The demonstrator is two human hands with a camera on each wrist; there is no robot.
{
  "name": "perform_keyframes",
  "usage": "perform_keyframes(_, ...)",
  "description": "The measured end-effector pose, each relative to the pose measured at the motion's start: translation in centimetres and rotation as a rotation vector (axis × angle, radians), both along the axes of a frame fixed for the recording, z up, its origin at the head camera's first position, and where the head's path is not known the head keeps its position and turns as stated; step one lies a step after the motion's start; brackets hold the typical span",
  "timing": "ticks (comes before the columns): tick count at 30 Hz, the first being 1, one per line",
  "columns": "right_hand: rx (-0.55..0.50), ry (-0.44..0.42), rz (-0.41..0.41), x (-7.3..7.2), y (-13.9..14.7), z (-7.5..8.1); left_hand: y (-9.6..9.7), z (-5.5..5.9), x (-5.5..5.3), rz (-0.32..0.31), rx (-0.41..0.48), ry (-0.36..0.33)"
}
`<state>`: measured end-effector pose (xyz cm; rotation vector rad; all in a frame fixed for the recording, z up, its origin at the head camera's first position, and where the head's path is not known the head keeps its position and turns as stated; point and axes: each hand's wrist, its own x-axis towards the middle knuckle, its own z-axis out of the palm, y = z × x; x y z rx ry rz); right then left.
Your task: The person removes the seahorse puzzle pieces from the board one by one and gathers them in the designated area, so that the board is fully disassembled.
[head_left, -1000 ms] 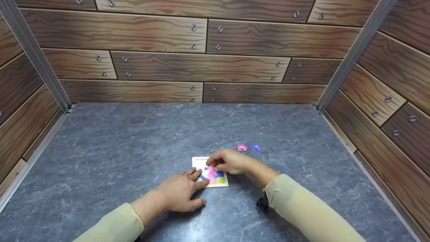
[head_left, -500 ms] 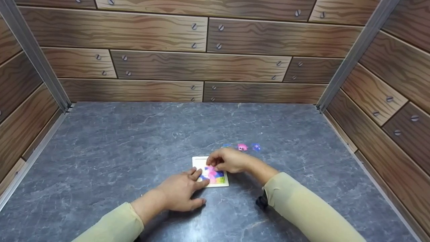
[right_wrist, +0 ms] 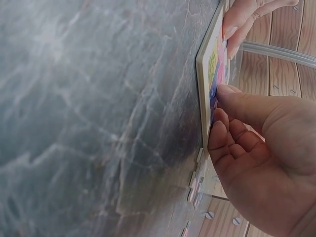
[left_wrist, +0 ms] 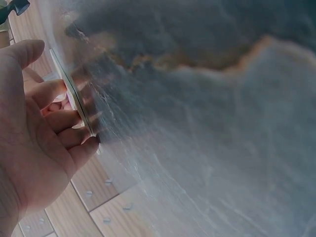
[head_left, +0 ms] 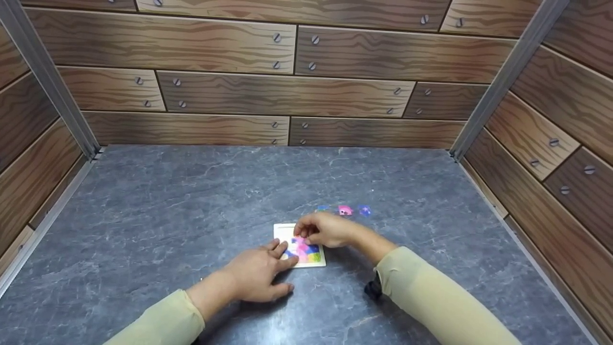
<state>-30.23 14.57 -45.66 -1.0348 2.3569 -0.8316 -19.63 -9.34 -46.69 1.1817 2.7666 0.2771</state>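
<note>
A pale jigsaw board (head_left: 281, 231) lies on the table, partly filled with pink, blue and yellow-green pieces. My left hand (head_left: 256, 273) rests on its left side, fingers extended over the pieces and thumb out on the table. In the left wrist view, the fingertips of that hand (left_wrist: 54, 116) touch the board's edge (left_wrist: 74, 96). Over the board's upper right part, my right hand (head_left: 330, 229) bends its fingers. Seen from the right wrist, its thumb and fingers (right_wrist: 247, 128) pinch a blue puzzle piece (right_wrist: 214, 102) at the board's surface; most of this piece is hidden.
Beyond the right hand lie a pink piece (head_left: 345, 210), a purple-blue piece with a star (head_left: 365, 210) and a partly covered blue-green piece (head_left: 322, 208). The grey marbled table (head_left: 191, 191) runs back to plank-patterned walls (head_left: 230, 91).
</note>
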Motion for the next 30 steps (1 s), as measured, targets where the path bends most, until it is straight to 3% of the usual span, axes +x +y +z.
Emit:
perform_keyframes(10, -0.044, -0.044, -0.012, 0.31, -0.02, 0.07, -0.08, -0.07, 0.08, 0.01, 0.001, 0.004)
perform_keyframes(30, -0.076, -0.038, -0.016, 0.25, 0.01, -0.27, -0.12, -0.29, -0.11, 0.005, -0.008, 0.006)
